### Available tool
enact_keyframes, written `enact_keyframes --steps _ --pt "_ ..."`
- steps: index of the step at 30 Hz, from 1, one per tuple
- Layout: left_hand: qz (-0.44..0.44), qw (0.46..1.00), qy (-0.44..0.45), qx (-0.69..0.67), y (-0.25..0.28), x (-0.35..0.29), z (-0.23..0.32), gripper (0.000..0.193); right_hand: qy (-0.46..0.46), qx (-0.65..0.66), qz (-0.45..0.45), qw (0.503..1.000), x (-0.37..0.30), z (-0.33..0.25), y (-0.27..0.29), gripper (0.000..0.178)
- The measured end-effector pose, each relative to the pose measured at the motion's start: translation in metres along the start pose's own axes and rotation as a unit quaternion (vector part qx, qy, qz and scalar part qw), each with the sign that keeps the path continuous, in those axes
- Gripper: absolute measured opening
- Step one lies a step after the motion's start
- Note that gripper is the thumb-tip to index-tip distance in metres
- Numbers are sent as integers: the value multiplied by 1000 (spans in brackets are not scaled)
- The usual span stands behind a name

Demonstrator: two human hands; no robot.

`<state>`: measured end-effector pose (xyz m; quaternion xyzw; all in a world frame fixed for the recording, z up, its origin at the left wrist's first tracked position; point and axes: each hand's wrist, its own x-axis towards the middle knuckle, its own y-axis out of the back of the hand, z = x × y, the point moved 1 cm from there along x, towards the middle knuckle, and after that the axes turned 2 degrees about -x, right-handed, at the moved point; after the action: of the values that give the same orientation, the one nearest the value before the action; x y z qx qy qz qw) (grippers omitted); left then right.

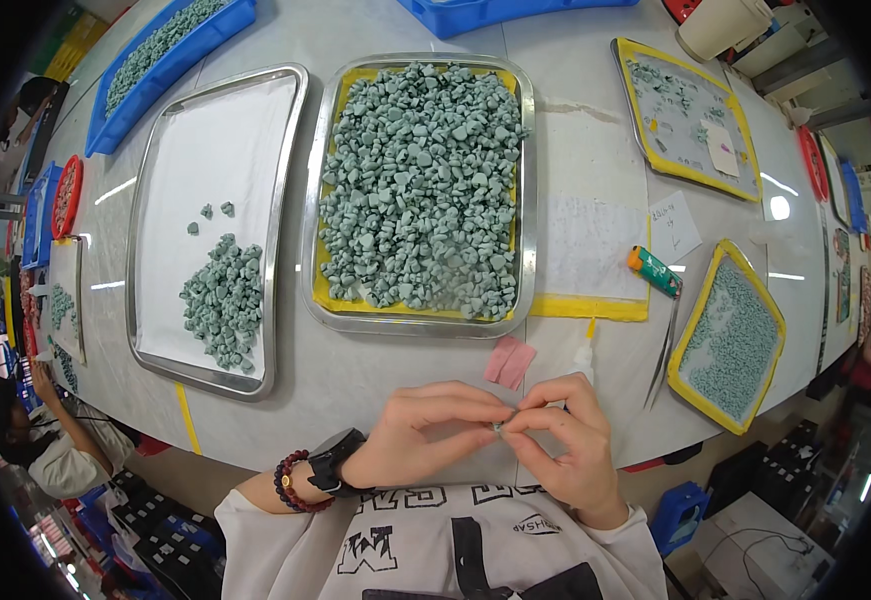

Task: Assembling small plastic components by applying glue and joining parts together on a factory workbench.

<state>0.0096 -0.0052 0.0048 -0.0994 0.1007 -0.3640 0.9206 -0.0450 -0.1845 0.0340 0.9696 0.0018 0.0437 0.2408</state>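
In front of my chest, my left hand [435, 428] and my right hand [567, 438] meet with fingertips pinched together. Between them is a tiny greenish piece [498, 427], mostly covered by the fingers. Just beyond my fingers lies a folded pink cloth [510, 362], with a white bottle with a yellow nozzle [584, 355] beside it. Farther ahead, a metal tray [415, 325] with a yellow-edged liner holds a thick layer of grey-green pieces [420, 190]. To its left, a second metal tray [210, 140] lined in white carries a smaller pile of such pieces [223, 300].
Tweezers [663, 350] and an orange-and-green object [654, 271] lie to the right, near a yellow-edged tray [777, 330] of small green bits. Another yellow-edged tray [675, 165] stands far right. A blue bin [105, 125] is far left. Another person [60, 435] sits at the left.
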Motion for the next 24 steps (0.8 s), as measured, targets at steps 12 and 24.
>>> enact_keyframes --steps 12,24 --pt "20 1000 -23 4 5 -1 0 25 56 -74 66 993 -7 0 -10 22" --pt "19 998 -7 -53 2 -1 2 24 74 -84 67 991 -2 -4 -7 25"
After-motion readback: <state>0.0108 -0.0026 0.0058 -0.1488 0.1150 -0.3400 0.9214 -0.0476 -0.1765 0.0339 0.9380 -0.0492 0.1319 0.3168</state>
